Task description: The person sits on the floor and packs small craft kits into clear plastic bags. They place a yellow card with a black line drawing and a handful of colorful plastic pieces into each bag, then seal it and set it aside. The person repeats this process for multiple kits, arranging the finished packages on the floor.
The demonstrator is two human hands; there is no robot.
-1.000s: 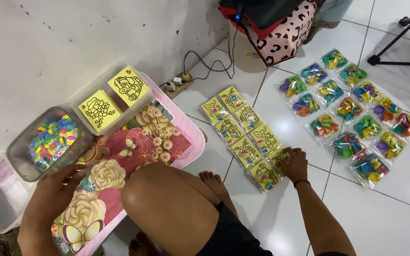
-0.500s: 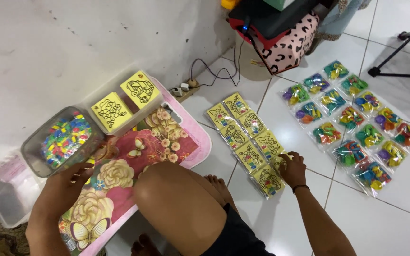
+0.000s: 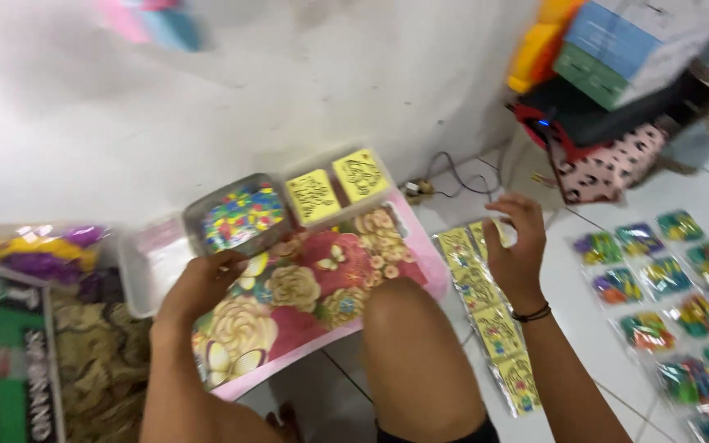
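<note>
The left hand (image 3: 207, 283) sits left of centre in the frame, its fingers curled against the near edge of a clear plastic tub (image 3: 243, 215) filled with small multicoloured pieces. Whether the fingers actually grip the rim is too blurred to tell. The tub rests at the upper end of a low pink tray-like table (image 3: 313, 287) with a floral top, which lies on the white tiled floor (image 3: 592, 328). Just to the right of the tub, two yellow cards (image 3: 338, 187) with dark line drawings lie side by side against the wall.

The right hand (image 3: 517, 242) is raised right of centre, above the floor, fingers loosely bent and partly open, with a dark band at the wrist. It appears to pinch a small yellow packet at its fingertips, though motion blur leaves that uncertain. Beneath it, a column of yellow picture packets (image 3: 490, 320) in clear wrappers runs down toward the lower middle of the frame. At the right edge, rows of small bags of coloured pieces (image 3: 674, 303) are laid out on the tiles. A bare knee (image 3: 416, 344) rises between the two hands.
</note>
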